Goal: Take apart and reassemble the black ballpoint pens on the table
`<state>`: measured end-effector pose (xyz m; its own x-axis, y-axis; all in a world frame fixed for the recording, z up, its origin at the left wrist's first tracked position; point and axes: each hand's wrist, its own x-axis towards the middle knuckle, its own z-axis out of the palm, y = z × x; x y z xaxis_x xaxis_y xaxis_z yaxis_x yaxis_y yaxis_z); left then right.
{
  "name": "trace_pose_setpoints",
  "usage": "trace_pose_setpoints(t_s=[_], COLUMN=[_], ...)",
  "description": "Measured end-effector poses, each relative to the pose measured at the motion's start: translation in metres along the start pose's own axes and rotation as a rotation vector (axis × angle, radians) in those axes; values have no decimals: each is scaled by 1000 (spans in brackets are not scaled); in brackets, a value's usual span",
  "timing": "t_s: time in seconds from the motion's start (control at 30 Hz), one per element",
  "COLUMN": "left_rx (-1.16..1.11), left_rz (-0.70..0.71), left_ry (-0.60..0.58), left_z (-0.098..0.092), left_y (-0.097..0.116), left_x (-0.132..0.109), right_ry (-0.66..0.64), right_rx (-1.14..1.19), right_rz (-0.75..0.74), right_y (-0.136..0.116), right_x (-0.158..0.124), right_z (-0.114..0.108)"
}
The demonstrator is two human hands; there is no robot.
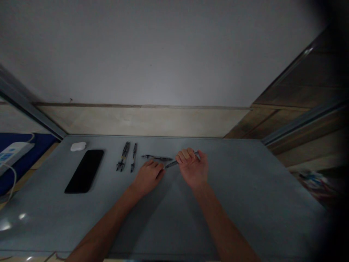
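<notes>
A dark pen point(171, 164) is held slantwise between my two hands, over the middle of the grey table point(240, 211). My right hand point(193, 169) is turned palm up with its fingers curled round the pen's upper part. The fingertips of my left hand point(148, 176) are closed at the pen's lower left end, which they partly hide. Just behind my hands another pen point(156, 157) lies crosswise on the table. Left of it lies a single pen point(133, 157), pointing away from me, and beside that a small group of pens point(123, 156) lies close together.
A black phone point(84, 171) lies on the left of the table, with a white earbud case point(78, 146) behind it. A white power strip point(15, 153) with a cable sits on blue cloth beyond the left edge. A pale wall point(152, 120) rises behind the table.
</notes>
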<state>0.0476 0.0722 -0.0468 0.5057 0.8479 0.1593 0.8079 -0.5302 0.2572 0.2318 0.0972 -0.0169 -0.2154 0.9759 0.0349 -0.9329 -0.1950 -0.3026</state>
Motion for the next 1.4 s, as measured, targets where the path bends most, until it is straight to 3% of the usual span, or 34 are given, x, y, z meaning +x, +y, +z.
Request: trace_pose_setpoints(t_s=[0.7, 1.4], left_rx=[-13, -6], left_rz=[5, 7], left_ry=[0, 11], left_z=[-1, -1], left_y=[1, 2], left_x=[0, 0], right_ry=[47, 40], right_rx=[-134, -61], right_rz=[-38, -21], right_y=[0, 0], right_x=[-1, -2], right_z=[2, 4])
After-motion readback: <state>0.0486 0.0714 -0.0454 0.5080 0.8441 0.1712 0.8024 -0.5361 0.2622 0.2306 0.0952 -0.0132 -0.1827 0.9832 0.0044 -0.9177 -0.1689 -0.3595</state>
